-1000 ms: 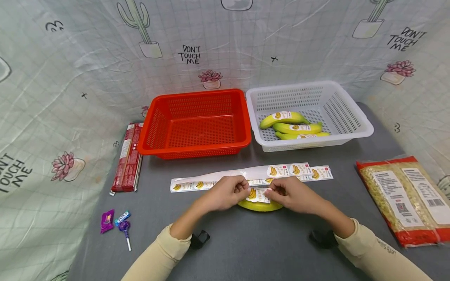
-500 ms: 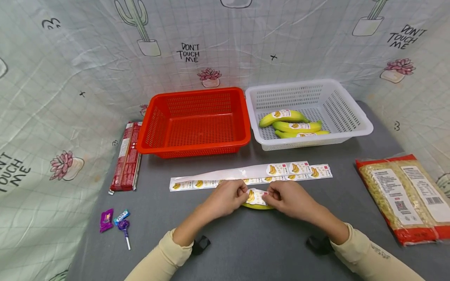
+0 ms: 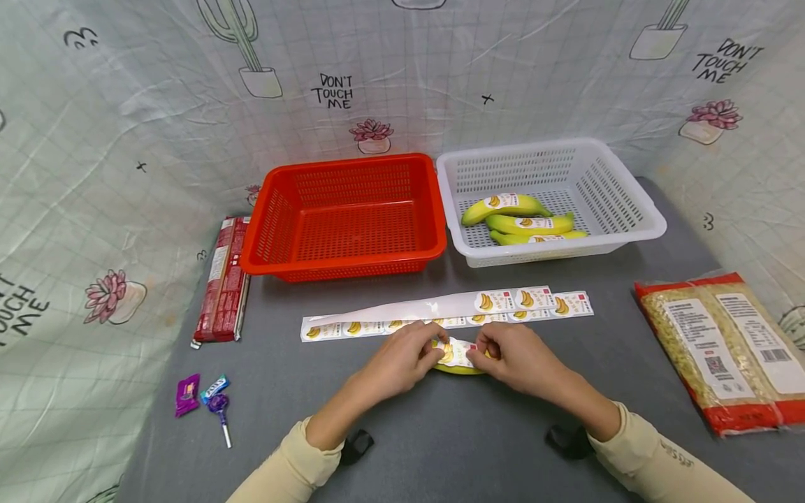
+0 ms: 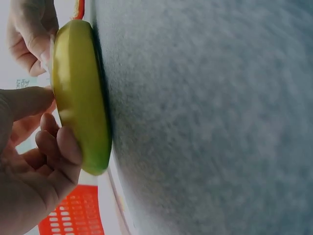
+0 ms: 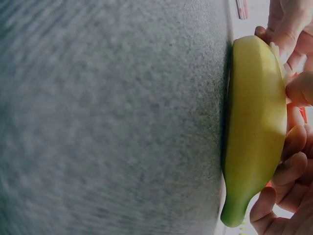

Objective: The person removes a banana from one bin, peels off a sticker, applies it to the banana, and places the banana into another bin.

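Observation:
A yellow banana with green at one end (image 3: 462,371) lies crosswise on the grey table between both hands. On its upper side is a white sticker (image 3: 461,352) printed with bananas. My left hand (image 3: 400,358) holds the sticker's left end between thumb and fingers. At the right end, my right hand (image 3: 520,358) pinches the sticker with thumb and index finger. Close up in the left wrist view, curled fingers touch the banana's side (image 4: 82,98). A raised white sticker edge shows beside the banana (image 5: 257,112) in the right wrist view. The hands hide both banana ends from above.
Two sticker strips (image 3: 546,316) lie just behind the hands. A red basket (image 3: 342,268) and a white basket (image 3: 566,248) with stickered bananas (image 3: 533,224) stand at the back. A red packet (image 3: 221,293), sweets (image 3: 187,396) and a lollipop (image 3: 218,403) are left; a grain bag (image 3: 711,349) lies right.
My hands have drawn a little closer together over the banana, covering more of its ends. The left fingers now reach further over the sticker. The head view has tilted slightly.

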Demonstrator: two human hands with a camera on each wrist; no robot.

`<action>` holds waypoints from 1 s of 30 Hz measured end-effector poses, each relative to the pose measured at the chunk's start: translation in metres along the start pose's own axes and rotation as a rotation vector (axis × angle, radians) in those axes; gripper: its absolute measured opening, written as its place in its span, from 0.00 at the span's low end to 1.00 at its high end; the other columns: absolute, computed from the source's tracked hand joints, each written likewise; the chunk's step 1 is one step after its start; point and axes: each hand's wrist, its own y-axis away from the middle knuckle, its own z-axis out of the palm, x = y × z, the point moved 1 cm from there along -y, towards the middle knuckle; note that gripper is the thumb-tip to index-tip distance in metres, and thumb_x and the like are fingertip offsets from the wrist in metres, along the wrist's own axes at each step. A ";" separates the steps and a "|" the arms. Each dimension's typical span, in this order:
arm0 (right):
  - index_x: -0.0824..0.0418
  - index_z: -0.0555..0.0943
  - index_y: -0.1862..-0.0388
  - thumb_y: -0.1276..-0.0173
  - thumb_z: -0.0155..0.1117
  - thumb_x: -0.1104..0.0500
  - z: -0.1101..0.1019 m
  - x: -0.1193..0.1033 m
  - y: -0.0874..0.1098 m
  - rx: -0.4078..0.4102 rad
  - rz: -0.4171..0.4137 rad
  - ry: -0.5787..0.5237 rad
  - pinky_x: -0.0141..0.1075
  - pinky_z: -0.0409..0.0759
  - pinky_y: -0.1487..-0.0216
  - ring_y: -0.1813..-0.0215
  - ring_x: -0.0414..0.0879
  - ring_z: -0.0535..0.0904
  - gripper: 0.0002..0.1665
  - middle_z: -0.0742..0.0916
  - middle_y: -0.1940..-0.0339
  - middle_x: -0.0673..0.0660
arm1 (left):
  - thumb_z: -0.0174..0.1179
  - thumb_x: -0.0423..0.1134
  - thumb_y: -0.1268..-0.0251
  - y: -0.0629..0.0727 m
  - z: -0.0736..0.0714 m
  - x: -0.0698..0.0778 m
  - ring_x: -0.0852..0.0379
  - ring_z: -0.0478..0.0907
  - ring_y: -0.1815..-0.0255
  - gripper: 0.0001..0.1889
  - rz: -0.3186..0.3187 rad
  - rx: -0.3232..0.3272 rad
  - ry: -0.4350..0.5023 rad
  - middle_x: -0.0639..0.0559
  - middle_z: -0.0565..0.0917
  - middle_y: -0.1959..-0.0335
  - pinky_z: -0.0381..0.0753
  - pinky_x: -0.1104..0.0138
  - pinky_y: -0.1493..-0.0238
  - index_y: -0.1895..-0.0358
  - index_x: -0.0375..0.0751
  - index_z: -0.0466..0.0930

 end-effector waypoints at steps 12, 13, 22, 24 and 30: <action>0.47 0.76 0.75 0.36 0.74 0.52 0.000 0.004 0.001 0.024 0.010 -0.050 0.28 0.64 0.73 0.78 0.32 0.64 0.14 0.71 0.81 0.40 | 0.70 0.40 0.35 0.003 -0.003 -0.002 0.61 0.68 0.64 0.12 -0.020 -0.022 0.027 0.55 0.74 0.70 0.67 0.69 0.61 0.49 0.49 0.86; 0.47 0.76 0.74 0.37 0.74 0.52 0.000 0.004 0.001 0.024 0.016 -0.052 0.28 0.64 0.73 0.78 0.33 0.64 0.14 0.71 0.81 0.40 | 0.70 0.40 0.35 0.003 -0.003 -0.002 0.61 0.68 0.64 0.12 -0.023 -0.019 0.026 0.55 0.74 0.70 0.67 0.69 0.61 0.49 0.48 0.86; 0.51 0.77 0.68 0.36 0.74 0.52 -0.001 0.003 0.002 0.031 0.022 -0.072 0.28 0.64 0.73 0.77 0.32 0.64 0.12 0.73 0.78 0.43 | 0.71 0.40 0.36 0.003 -0.001 -0.003 0.61 0.68 0.65 0.12 -0.034 -0.005 0.033 0.54 0.74 0.70 0.67 0.69 0.62 0.50 0.47 0.87; 0.54 0.78 0.63 0.36 0.74 0.52 -0.001 0.003 0.002 0.039 0.007 -0.077 0.28 0.65 0.72 0.76 0.33 0.65 0.12 0.74 0.76 0.44 | 0.71 0.41 0.36 0.003 0.000 -0.003 0.61 0.67 0.65 0.12 -0.036 -0.007 0.031 0.54 0.74 0.70 0.67 0.69 0.62 0.50 0.47 0.86; 0.51 0.84 0.55 0.36 0.76 0.49 -0.002 0.001 0.005 0.035 -0.061 -0.020 0.33 0.72 0.62 0.64 0.37 0.72 0.15 0.80 0.64 0.46 | 0.71 0.41 0.36 0.004 0.000 -0.002 0.61 0.67 0.64 0.12 -0.039 -0.011 0.030 0.54 0.74 0.70 0.66 0.69 0.62 0.50 0.48 0.86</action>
